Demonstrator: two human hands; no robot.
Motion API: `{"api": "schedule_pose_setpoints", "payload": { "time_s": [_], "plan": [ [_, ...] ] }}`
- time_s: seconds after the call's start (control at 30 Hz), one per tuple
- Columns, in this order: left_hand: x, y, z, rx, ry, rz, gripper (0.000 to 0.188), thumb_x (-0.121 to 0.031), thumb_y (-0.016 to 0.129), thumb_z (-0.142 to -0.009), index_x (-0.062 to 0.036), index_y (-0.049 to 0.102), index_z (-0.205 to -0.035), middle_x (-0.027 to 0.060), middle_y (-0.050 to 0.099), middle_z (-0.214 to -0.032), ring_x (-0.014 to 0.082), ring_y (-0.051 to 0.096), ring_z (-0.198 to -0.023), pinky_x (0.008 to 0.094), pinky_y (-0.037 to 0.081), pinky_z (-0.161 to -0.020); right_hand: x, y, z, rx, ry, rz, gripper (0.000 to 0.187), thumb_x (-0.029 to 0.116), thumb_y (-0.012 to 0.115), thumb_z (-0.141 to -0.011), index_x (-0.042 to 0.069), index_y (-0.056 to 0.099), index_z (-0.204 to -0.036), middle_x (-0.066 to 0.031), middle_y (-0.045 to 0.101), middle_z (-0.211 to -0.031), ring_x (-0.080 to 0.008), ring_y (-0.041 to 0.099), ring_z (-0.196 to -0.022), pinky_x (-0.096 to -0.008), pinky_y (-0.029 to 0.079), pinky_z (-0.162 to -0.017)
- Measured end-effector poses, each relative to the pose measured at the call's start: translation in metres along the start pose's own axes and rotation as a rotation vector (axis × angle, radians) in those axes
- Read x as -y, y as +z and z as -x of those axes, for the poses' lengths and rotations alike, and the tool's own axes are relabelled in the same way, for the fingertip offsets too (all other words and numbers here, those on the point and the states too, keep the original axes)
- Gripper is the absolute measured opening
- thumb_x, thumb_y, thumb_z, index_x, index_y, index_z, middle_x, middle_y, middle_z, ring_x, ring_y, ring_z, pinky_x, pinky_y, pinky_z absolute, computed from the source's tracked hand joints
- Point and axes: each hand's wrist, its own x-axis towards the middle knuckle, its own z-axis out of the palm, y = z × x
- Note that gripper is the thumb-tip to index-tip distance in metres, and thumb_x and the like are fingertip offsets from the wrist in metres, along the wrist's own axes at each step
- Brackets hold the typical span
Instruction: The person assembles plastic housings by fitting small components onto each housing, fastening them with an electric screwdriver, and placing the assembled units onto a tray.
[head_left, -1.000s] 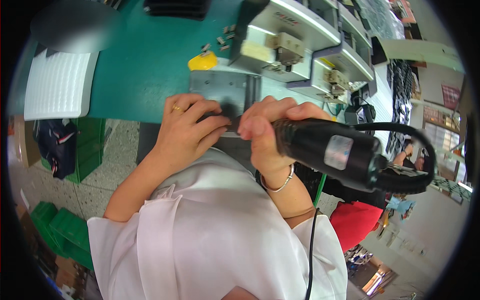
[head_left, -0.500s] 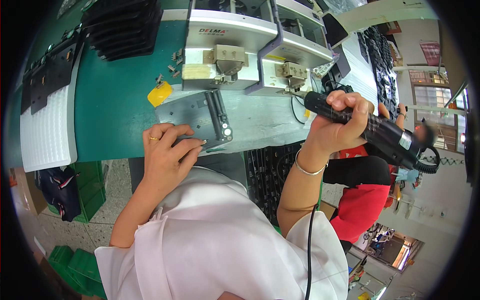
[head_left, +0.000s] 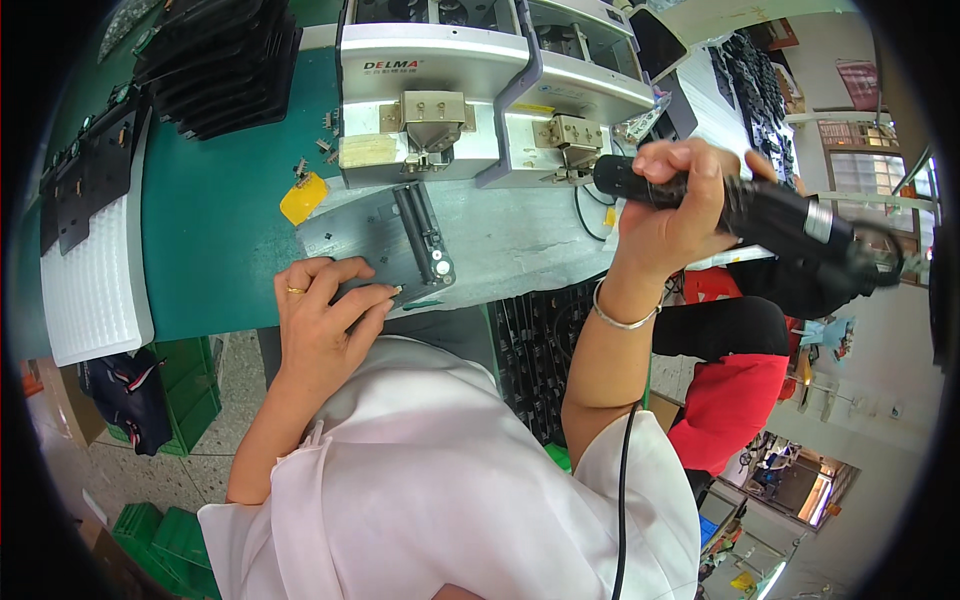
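Observation:
A grey flat plate with a black roller-like bar (head_left: 420,235) lies on the table before me. My left hand (head_left: 325,315) rests at its near left edge. The thumb and forefinger are pinched together over the plate's near side, with a tiny pale bit at their tips that is too small to name. Raised on the right, my right hand (head_left: 690,200) is wrapped round a black electric screwdriver (head_left: 775,220). Its front end points left, close to the outlet of the right-hand screw feeder (head_left: 575,140). A second screw feeder (head_left: 430,125) stands to the left.
A yellow piece (head_left: 304,199) and several small metal parts (head_left: 325,140) lie left of the feeders. Black trays (head_left: 215,70) are stacked at the back left, beside a white ribbed sheet (head_left: 95,270) bearing dark plates. Someone in red and black (head_left: 730,400) sits at my right.
My right hand has moved the screwdriver slightly up and left, its front end nearer the right-hand feeder. My left hand stays at the plate. The whole view has shifted a little.

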Motion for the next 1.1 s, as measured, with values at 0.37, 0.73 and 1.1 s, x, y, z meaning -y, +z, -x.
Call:
{"api": "schedule_pose_setpoints", "payload": {
  "time_s": [0.37,0.73,1.1],
  "plan": [
    [0.003,-0.01,0.002,0.084,-0.024,0.031,0.037,-0.02,0.08,-0.067,-0.0123,0.065,-0.1,0.0009,0.059,-0.111,0.0236,0.051,-0.101,0.0393,0.034,-0.09,-0.015,-0.002,-0.034,0.233,0.341,-0.22,0.034,-0.004,0.061,-0.085,-0.002,0.042,-0.113,-0.0115,0.06,-0.066,-0.0162,0.056,-0.048,-0.0302,0.05,-0.048],
    [0.012,-0.01,0.004,0.131,-0.069,0.125,0.033,-0.019,0.08,-0.068,-0.0132,0.066,-0.097,0.0017,0.057,-0.116,0.0243,0.05,-0.107,0.0403,0.034,-0.092,0.032,0.031,0.039,0.294,0.501,-0.47,0.041,0.004,0.052,-0.089,0.013,0.038,-0.126,-0.0068,0.052,-0.071,-0.0135,0.044,-0.05,-0.0312,0.044,-0.045],
    [0.015,-0.008,0.009,0.101,-0.081,0.177,0.035,-0.015,0.081,-0.064,-0.012,0.063,-0.094,0.0006,0.054,-0.115,0.0228,0.048,-0.107,0.0397,0.034,-0.092,0.036,0.078,0.119,0.408,0.487,-0.31,0.05,0.005,0.067,-0.087,0.011,0.029,-0.119,-0.0087,0.058,-0.065,-0.0175,0.053,-0.049,-0.0337,0.051,-0.053]
  ]
}}
